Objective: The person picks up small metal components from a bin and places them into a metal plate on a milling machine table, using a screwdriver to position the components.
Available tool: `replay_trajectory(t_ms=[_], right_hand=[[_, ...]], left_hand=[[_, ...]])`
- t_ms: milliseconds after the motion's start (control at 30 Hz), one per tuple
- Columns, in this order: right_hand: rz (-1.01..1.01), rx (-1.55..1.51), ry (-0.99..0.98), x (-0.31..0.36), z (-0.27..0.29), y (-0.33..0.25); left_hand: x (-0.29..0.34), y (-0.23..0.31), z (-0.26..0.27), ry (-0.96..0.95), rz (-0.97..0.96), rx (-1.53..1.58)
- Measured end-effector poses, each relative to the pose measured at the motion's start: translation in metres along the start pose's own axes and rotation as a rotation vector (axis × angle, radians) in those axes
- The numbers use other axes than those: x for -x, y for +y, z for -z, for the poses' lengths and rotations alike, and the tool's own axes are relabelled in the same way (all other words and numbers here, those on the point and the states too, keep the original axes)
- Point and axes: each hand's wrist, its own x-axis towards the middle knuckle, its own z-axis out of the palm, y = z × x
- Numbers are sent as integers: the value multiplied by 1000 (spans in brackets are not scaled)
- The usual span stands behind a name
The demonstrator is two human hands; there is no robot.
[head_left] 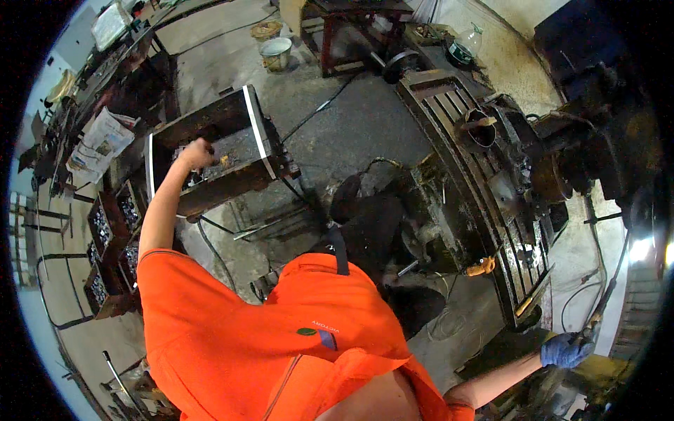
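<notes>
Shirt: orange (232, 337), nearest the camera, worn by the person.
Left hand: bare (197, 154), inside the box (235, 184) ahead and to the left; its fingers are curled in, and whether they have hold of a bit cannot be told.
Box: dark, long, open-topped, with white strips along its two ends; small grey bits (191, 179) lie beside the hand, and a yellowish scrap (225, 161) lies to the right of it.
Right hand: in a blue glove (564, 350), far out to the right; its fingers are closed around the lower end of a rod (597, 319).
Crates: several (116, 307), low on the left, holding many small shiny pieces (100, 228).
Bucket: white (276, 62), on the floor beyond the box, its contents too small to tell; a round basket (266, 30) sits just behind it.
Can: round, dark (484, 140), on the slatted machine (460, 130), a light brown stick (480, 122) across its mouth.
Jar: clear above, dark below (461, 53), beyond the machine.
</notes>
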Motion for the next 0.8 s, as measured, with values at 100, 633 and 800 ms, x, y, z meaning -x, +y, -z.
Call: replay_trajectory(t_ms=[100,633,800], right_hand=[[-65,-181,-1,2,-3,6],[-57,-177,-6,-42,3,-5],[-498,-506,5,-43,12,-3]], left_hand=[[-10,-21,-33,-191,94,-108],[-94,-94,-109,-150,-456,-590],[-44,-27,-66,-194,-333,-534]])
